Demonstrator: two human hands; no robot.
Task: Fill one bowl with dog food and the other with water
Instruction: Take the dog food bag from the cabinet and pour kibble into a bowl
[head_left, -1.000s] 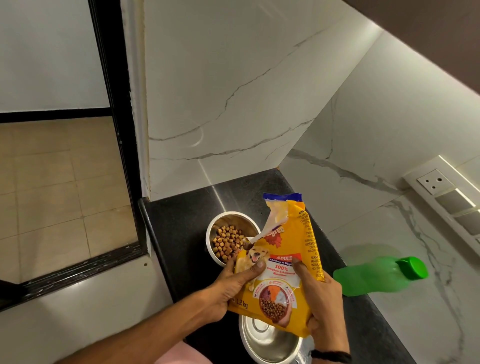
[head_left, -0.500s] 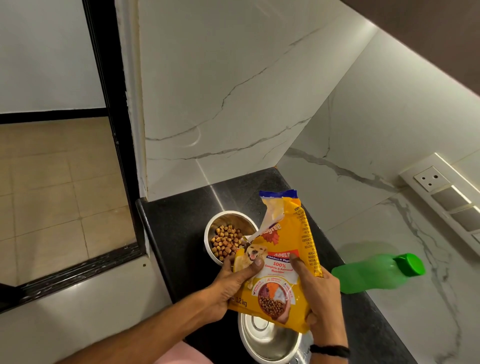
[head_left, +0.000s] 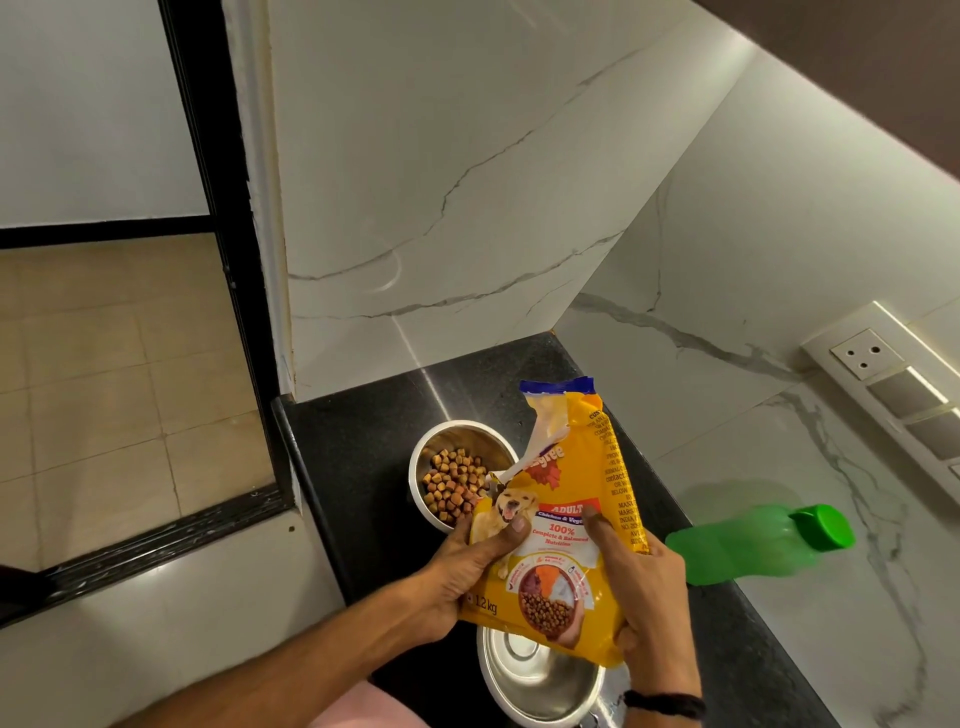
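A yellow dog food bag (head_left: 563, 499) with a torn blue top stands nearly upright above the black counter (head_left: 358, 441). My left hand (head_left: 462, 566) grips its lower left edge, thumb across the front. My right hand (head_left: 641, 597) grips its right side. Behind the bag sits a steel bowl (head_left: 457, 475) holding brown kibble. A second steel bowl (head_left: 535, 680), with nothing in it, sits near me, partly hidden under the bag. A green water bottle (head_left: 753, 540) with a green cap leans to the right.
White marble walls close the counter at the back and right. A switch and socket panel (head_left: 893, 374) is on the right wall. The counter's left edge drops beside a dark door frame (head_left: 218, 260) and tiled floor.
The bag has lifted slightly and stands a little more upright in both hands. The bowls and the bottle have not moved.
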